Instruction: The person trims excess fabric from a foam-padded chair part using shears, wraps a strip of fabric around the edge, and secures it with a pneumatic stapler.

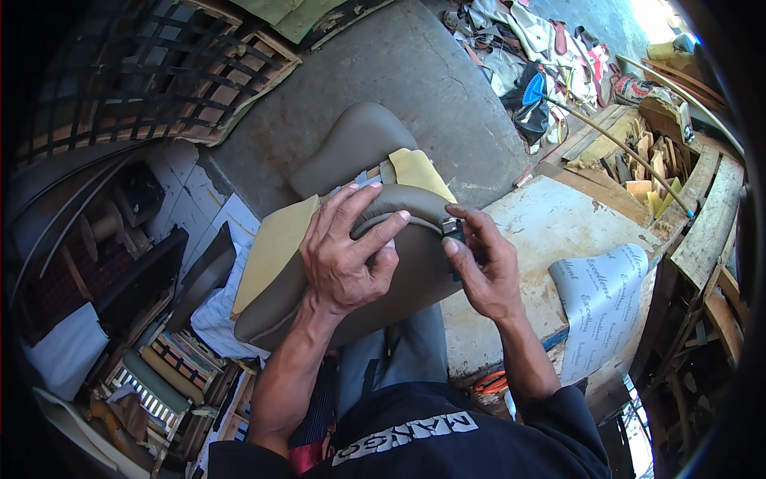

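A grey-brown upholstered cushion [415, 263] with a raised piped seam lies tilted over my lap. Yellow foam sheets [275, 243] stick out from its left side and its far edge. My left hand [349, 247] rests on the cushion with its fingers spread, the fingertips on the padded rim by the piping. At the right end of that rim, my right hand [483, 263] grips a small lighter [452, 228] between thumb and fingers. The lighter's metal top touches or nearly touches the seam; I see no flame. Its lower body is mostly hidden by the hand.
Beyond the cushion a second grey-brown padded piece [359, 136] lies on the concrete floor [447, 96]. A worn white worktop [527, 231] on the right bears a printed grey sheet [598, 295]. Fabric scraps [550, 48], a long stick [614, 144] and webbed frames [191, 72] surround the space.
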The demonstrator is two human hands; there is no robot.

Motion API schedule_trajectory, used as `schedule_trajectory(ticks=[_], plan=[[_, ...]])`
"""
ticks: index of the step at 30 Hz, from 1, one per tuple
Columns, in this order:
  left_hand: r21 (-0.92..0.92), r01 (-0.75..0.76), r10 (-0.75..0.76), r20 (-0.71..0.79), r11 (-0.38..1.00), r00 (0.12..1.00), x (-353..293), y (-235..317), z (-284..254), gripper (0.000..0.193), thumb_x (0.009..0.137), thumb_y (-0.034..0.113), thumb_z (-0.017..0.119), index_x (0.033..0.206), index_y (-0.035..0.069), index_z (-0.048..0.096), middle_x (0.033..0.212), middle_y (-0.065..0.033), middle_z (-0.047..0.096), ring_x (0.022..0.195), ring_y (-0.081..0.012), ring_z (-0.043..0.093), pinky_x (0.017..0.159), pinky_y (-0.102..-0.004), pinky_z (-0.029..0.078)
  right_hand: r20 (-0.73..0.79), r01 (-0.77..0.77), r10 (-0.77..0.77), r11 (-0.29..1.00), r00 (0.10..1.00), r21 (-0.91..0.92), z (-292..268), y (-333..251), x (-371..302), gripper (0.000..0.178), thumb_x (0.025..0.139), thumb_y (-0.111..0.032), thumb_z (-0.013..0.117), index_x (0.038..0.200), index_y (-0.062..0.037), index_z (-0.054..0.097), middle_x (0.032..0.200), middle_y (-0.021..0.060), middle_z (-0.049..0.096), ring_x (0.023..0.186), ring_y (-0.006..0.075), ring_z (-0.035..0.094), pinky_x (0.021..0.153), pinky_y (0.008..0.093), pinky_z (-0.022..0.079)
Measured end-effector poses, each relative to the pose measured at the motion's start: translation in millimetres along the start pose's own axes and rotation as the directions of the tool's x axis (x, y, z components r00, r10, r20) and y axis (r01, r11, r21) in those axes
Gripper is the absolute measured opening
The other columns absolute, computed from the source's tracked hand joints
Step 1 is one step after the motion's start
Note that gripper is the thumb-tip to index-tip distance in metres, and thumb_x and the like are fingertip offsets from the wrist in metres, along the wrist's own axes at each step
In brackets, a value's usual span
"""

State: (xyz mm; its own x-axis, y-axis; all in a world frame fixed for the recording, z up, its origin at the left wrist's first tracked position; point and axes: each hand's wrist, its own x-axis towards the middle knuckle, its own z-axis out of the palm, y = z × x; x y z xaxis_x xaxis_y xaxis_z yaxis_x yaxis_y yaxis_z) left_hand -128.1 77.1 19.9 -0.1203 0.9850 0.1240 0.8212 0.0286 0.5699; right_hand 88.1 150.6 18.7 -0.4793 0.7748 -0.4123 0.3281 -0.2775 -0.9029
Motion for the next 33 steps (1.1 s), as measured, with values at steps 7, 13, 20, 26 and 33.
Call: schedule_trajectory(ticks=[7,13,20,26,33], plan=[[-0.169,0.086,-0.093,-0.033,0.982,0.995,2,-6,-2,0.056,0.079,0.012,0.068,0.135,0.007,0.066,0.129,-0.0149,0.067,0.118,-0.036,0.066,0.103,-0.0457,0.052,0.013,-0.036,0.035,0.996,0.999,0.082,9,-11,5,0.034,0.098,-0.008,0.067,0.131,-0.0018,0.061,0.072,0.0045,0.055,0.056,0.009,0.048,0.054,0.0275,0.04],[-0.11,0.071,-0.076,-0.044,0.991,0.996,4,-8,0,0.046,0.081,0.013,0.068,0.126,0.005,0.07,0.126,-0.0146,0.069,0.116,-0.0365,0.067,0.101,-0.0461,0.053,0.141,0.055,-0.043,0.995,0.989,-0.082,0,-7,27,0.031,0.096,-0.006,0.067,0.126,-0.0041,0.063,0.059,0.0041,0.046,0.05,0.0098,0.043,0.05,0.0302,0.037],[-0.081,0.069,-0.074,-0.053,0.994,0.996,2,-7,3,0.042,0.082,0.015,0.068,0.122,0.005,0.072,0.124,-0.0138,0.07,0.116,-0.036,0.067,0.1,-0.0467,0.053,0.157,0.041,-0.027,0.995,0.987,-0.09,14,-10,37,0.014,0.093,-0.008,0.069,0.102,-0.003,0.059,0.052,0.0006,0.042,0.048,0.0083,0.038,0.047,0.032,0.03],[-0.084,0.068,-0.074,-0.066,0.994,0.995,-2,-4,2,0.042,0.082,0.016,0.068,0.122,0.004,0.071,0.124,-0.0134,0.07,0.116,-0.0348,0.067,0.099,-0.0453,0.053,0.183,-0.107,0.113,0.993,0.977,-0.041,13,-15,34,0.016,0.095,-0.01,0.067,0.103,-0.0026,0.056,0.054,0.0025,0.051,0.049,0.0084,0.043,0.049,0.0317,0.033],[-0.093,0.076,-0.08,-0.042,0.993,0.996,-10,6,6,0.043,0.082,0.015,0.07,0.123,0.005,0.071,0.124,-0.0128,0.069,0.115,-0.0342,0.067,0.099,-0.0448,0.053,0.135,-0.38,0.369,0.923,0.92,0.063,9,-26,14,0.029,0.1,-0.016,0.064,0.122,-0.0016,0.053,0.063,0.0031,0.062,0.058,0.0102,0.058,0.057,0.0296,0.044]])
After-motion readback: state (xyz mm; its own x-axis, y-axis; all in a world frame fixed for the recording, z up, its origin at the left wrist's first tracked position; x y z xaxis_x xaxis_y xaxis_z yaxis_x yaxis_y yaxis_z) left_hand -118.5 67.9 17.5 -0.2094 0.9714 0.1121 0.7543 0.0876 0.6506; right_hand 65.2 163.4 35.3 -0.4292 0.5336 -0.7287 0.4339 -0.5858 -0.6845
